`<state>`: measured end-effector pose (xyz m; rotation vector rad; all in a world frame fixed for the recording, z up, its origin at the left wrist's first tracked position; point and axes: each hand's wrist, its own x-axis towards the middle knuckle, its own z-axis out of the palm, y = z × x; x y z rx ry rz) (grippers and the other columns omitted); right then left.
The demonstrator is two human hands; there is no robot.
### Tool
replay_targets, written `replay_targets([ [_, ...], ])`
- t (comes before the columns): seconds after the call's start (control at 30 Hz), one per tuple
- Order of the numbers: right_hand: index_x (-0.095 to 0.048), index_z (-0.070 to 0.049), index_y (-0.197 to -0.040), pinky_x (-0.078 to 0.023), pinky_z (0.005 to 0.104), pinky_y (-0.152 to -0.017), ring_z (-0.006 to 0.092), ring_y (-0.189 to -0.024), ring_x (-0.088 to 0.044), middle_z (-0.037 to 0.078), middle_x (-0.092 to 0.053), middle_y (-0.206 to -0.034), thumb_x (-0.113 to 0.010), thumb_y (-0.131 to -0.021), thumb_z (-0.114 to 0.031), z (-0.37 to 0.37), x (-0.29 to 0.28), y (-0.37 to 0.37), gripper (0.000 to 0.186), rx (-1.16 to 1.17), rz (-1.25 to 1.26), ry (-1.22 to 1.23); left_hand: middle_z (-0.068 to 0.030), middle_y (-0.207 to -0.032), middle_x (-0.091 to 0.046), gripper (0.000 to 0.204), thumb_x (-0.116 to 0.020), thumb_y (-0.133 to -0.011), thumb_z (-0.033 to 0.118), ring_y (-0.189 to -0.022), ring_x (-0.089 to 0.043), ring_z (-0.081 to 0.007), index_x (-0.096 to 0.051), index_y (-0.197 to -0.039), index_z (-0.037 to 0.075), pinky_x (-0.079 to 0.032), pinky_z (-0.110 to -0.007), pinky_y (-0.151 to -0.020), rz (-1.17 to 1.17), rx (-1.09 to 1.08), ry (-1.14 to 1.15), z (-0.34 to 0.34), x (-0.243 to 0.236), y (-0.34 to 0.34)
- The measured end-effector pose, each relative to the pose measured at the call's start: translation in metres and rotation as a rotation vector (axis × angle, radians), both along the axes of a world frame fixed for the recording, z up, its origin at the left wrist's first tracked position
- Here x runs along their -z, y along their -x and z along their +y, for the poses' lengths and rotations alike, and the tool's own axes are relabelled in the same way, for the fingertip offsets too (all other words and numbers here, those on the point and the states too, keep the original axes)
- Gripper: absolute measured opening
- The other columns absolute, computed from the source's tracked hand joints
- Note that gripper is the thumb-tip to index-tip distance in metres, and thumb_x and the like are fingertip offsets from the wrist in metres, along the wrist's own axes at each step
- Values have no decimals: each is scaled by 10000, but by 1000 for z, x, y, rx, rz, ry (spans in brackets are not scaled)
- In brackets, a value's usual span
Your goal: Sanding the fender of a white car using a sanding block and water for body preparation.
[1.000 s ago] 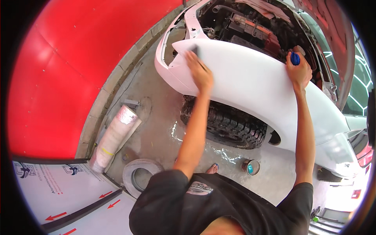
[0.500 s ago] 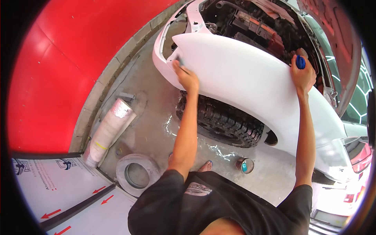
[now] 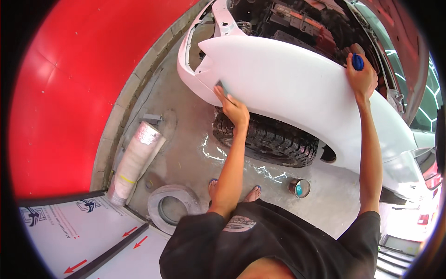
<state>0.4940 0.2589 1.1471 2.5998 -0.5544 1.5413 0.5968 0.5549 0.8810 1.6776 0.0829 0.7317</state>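
My left hand (image 3: 233,106) presses a thin dark grey pad (image 3: 221,85) against the white front fender (image 3: 283,81), low on its front part above the wheel opening. Its fingers are wrapped over the pad, partly hiding it. My right hand (image 3: 361,79) grips a small blue object (image 3: 357,62) at the fender's upper edge, beside the open engine bay; what exactly the object is, I cannot make out. Below the fender shows the black treaded tyre (image 3: 267,142).
The engine bay with battery (image 3: 292,21) lies behind the fender, a raised hood (image 3: 399,32) to the right. On the concrete floor are a foil roll (image 3: 134,165), a white ring-shaped item (image 3: 188,202) and a round tin (image 3: 298,182). A red wall (image 3: 65,93) curves along the left.
My left hand with the pad has moved down the fender's front part, away from the pointed upper corner. My right hand stays at the upper edge, still gripping the blue object.
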Motion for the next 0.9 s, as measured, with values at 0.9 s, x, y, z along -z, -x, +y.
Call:
replay_targets([
  [0.9,-730,-205,-1020,-549,416,-799,335,-930,-702,68,-745,-971,-684,-852,-472,-2,-3,5,319,54,107,-144,-302,-1568,-294,534,-397,-1053,193,-1470,-276,-423,-306,-1513,-62,-262,-450,-1198,166,97,155,22,12,-22],
])
